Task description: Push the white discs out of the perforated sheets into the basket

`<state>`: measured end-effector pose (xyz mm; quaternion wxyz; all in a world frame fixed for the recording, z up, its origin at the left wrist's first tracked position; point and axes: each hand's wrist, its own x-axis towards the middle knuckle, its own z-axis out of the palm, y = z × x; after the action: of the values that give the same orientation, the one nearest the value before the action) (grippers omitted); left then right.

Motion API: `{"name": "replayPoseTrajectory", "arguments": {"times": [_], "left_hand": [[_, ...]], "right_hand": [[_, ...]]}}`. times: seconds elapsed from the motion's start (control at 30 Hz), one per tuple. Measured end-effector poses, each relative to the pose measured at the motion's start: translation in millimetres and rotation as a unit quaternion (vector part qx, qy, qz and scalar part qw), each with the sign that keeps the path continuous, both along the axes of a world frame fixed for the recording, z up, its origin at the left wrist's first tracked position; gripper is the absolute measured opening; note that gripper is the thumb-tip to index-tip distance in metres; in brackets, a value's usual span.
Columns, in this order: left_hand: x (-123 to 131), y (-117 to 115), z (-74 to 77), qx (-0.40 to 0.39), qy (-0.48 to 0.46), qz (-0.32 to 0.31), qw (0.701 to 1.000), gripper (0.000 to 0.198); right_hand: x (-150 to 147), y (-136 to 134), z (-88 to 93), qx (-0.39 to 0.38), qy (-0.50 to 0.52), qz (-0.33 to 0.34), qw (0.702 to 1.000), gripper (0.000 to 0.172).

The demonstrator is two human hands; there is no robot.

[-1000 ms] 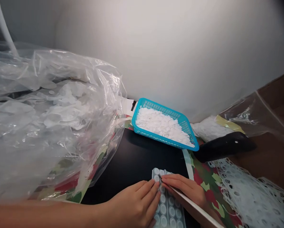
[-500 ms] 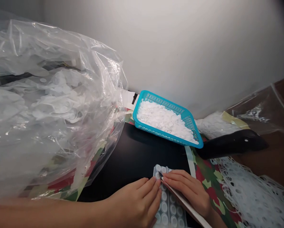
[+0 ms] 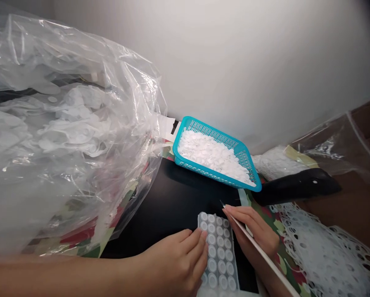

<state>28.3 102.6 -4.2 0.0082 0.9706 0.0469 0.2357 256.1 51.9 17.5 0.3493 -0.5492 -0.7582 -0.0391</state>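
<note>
A small sheet of round white dots (image 3: pixel 218 247) lies on a black mat (image 3: pixel 172 206) near the front edge. My left hand (image 3: pixel 179 264) rests flat on the sheet's left side, fingers extended and pressing it down. My right hand (image 3: pixel 253 231) sits just right of the sheet, fingers pinched round a thin pointed tool (image 3: pixel 256 247) whose tip is lifted above the mat, off the sheet. A turquoise basket (image 3: pixel 214 175) heaped with small white discs stands behind, against the wall.
A big clear plastic bag (image 3: pixel 67 132) of white pieces fills the left side. White perforated sheets (image 3: pixel 324 251) lie at the right, beside a black object (image 3: pixel 296 185) and another clear bag (image 3: pixel 333 144). A patterned cloth lies under the mat.
My right hand with the tool has lifted off the sheet's top corner and shifted right, uncovering more dots. The left hand stays on the sheet.
</note>
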Motion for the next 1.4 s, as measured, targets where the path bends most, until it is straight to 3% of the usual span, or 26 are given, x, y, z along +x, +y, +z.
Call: {"name": "replayPoseTrajectory", "arguments": {"times": [0.13, 0.3, 0.73, 1.07, 1.4], "left_hand": [[0.8, 0.9, 0.3, 0.004, -0.003, -0.002, 1.0, 0.04], [0.6, 1.7, 0.8, 0.0, -0.007, -0.002, 1.0, 0.042], [-1.7, 3.5, 2.9, 0.0, 0.028, -0.016, 0.999, 0.042], [-2.0, 2.2, 5.9, -0.004, 0.033, -0.009, 0.999, 0.042], [-2.1, 2.5, 5.1, 0.004, 0.03, -0.006, 1.0, 0.042]], "right_hand": [[-5.8, -1.6, 6.7, -0.064, 0.036, 0.084, 0.994, 0.018], [-11.3, -4.3, 13.5, -0.091, -0.013, 0.165, 0.982, 0.024], [-10.5, -5.5, 3.9, -0.014, -0.11, 0.161, 0.981, 0.038], [-4.2, 0.9, -3.6, -0.057, -0.133, 0.183, 0.972, 0.027], [-4.9, -0.2, -4.5, -0.057, -0.167, 0.138, 0.975, 0.031]]}}
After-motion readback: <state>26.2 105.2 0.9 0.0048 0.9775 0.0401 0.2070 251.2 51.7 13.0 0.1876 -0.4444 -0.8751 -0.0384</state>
